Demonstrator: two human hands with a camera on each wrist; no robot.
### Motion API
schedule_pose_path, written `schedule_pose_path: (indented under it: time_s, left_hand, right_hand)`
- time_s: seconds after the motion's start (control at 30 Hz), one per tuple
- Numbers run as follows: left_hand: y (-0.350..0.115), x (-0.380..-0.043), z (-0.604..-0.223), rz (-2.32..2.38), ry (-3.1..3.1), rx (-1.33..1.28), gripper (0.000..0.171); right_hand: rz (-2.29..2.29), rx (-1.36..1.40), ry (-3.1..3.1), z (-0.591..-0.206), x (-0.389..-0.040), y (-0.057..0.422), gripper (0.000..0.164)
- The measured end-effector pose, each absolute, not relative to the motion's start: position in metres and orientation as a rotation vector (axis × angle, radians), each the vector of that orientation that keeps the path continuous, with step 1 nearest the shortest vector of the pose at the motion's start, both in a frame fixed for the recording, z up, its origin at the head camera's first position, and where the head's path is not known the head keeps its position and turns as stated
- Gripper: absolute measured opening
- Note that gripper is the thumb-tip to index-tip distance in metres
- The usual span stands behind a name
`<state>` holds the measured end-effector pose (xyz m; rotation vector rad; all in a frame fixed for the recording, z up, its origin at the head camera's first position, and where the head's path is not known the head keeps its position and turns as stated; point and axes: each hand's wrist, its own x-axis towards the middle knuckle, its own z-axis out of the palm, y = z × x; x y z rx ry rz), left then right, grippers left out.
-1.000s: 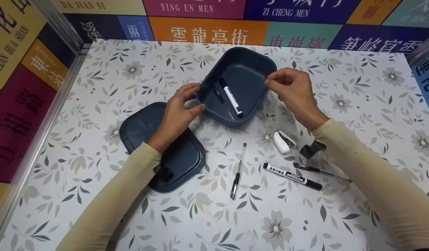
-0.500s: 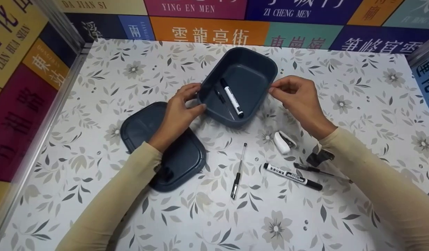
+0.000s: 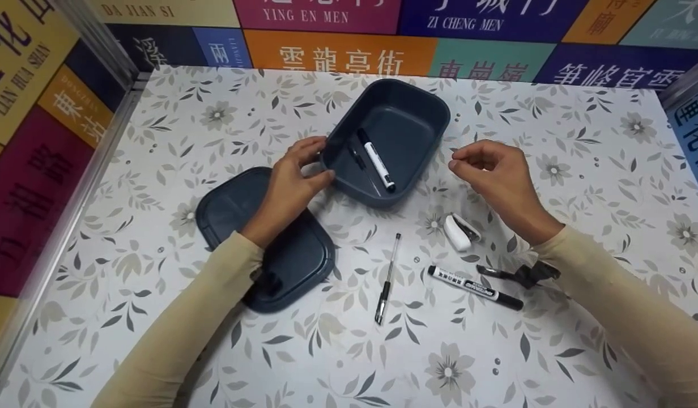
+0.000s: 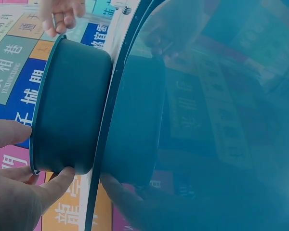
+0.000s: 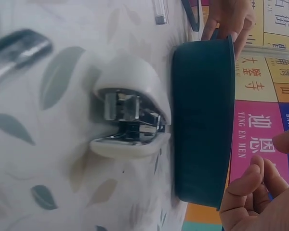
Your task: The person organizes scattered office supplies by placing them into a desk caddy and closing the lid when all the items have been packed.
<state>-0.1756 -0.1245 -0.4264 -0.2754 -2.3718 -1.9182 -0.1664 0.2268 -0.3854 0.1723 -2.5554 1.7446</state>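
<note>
A dark blue-grey plastic box (image 3: 407, 141) stands at the far middle of the table. Inside it lie a whiteboard marker (image 3: 376, 160) and a pen (image 3: 358, 156). My left hand (image 3: 292, 181) holds the box at its left near corner, thumb and fingers against the outer wall and rim (image 4: 36, 110). To the right of the box, apart from it, is my right hand (image 3: 499, 181), its fingers loosely bent with nothing between them. Below that hand lies a small white stapler (image 3: 461, 231), seen end-on in the right wrist view (image 5: 132, 113).
The box's lid (image 3: 292, 255) lies under my left forearm. Nearer me are a clear-barrelled pen (image 3: 387, 280), a second whiteboard marker (image 3: 475, 287) and another pen (image 3: 496, 272), partly hidden by the right wrist camera (image 3: 536, 274). Printed panels (image 3: 340, 51) border the table.
My right hand has come off the box's right rim and drawn back toward the near right. The left hand stays at the box, and the pens, markers and stapler have not moved.
</note>
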Motion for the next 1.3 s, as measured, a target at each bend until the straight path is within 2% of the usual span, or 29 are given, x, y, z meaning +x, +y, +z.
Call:
schedule_pose_path:
  time_s: [0.43,0.77,1.3]
  left_hand:
    - [-0.125,-0.176,-0.427,-1.876,-2.395,-0.289,0.058]
    - [-0.125,-0.175,-0.426,-1.901,-2.375,-0.309,0.058]
    - [-0.125,-0.175,-0.426,-1.894,-2.391,-0.295,0.058]
  right_hand:
    - [1.7,0.105,-2.604,-0.393,-0.149,0.247,0.016]
    - [1.687,0.119,-2.644,-0.4,-0.137,0.26,0.025]
    - [1.627,0.077,-2.738,-0.412,-0.119,0.278,0.024]
